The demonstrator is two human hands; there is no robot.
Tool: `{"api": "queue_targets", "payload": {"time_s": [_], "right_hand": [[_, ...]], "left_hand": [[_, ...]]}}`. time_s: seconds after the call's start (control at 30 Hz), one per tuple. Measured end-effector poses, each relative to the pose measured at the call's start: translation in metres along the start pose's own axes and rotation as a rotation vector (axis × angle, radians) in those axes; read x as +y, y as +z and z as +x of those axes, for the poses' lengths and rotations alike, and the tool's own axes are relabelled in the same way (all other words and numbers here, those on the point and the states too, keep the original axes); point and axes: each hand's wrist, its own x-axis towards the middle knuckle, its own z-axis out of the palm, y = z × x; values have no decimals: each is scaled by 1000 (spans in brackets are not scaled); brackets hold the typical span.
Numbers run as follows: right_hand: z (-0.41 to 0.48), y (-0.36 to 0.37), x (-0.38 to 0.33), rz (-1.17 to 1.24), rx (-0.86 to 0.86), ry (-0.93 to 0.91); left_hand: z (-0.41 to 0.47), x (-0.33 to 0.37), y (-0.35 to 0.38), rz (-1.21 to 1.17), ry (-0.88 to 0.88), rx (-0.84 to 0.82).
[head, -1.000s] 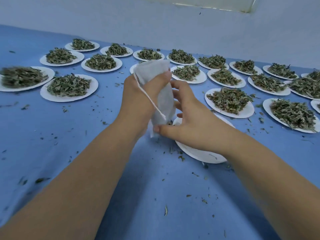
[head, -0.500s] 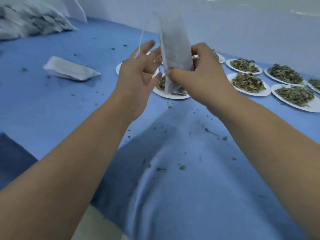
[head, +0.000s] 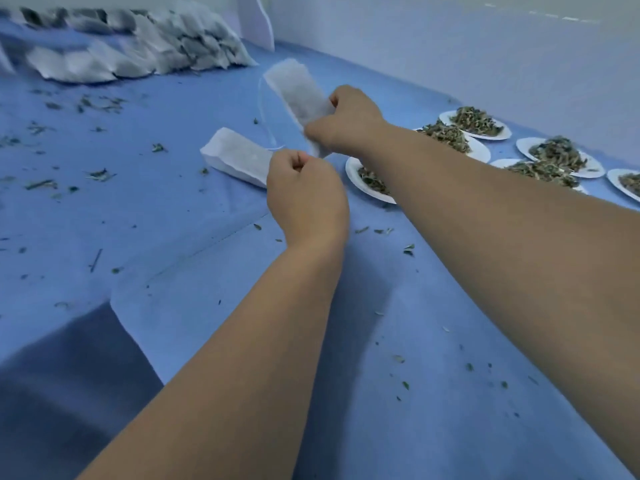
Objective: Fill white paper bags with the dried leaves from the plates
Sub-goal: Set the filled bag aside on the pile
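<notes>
My right hand [head: 346,121] grips a filled white paper bag [head: 298,93] near its lower end and holds it tilted above the blue cloth. A thin white drawstring [head: 265,116] loops from the bag's top down to my left hand [head: 304,188], whose curled fingers pinch it. A second white bag [head: 239,155] lies flat on the cloth just left of my left hand. White plates with dried leaves stand to the right; the nearest plate [head: 356,176] is partly hidden by my right forearm.
A heap of filled white bags [head: 138,46] lies at the back left against the wall. More plates of leaves [head: 554,155] run along the right. Loose leaf bits are scattered over the blue cloth [head: 173,237]. A cloth edge drops at the lower left.
The view has swung left from the plates towards the bag heap. The bag went from my left hand into my right, and my left hand now pinches the drawstring.
</notes>
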Motion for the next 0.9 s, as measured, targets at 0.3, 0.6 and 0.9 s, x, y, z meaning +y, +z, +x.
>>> {"api": "queue_targets", "payload": {"time_s": [0.3,0.6,0.9], "right_hand": [[11,14,-5,-218,-190,-36],[-57,-107,99,-158,122,80],[-151,-150,180,-183,16,283]], "left_hand": [[-18,-6,4,159,158,-143],[-27,-13,11,392,367,-369],[-89,-22,44,732,277,-737]]}}
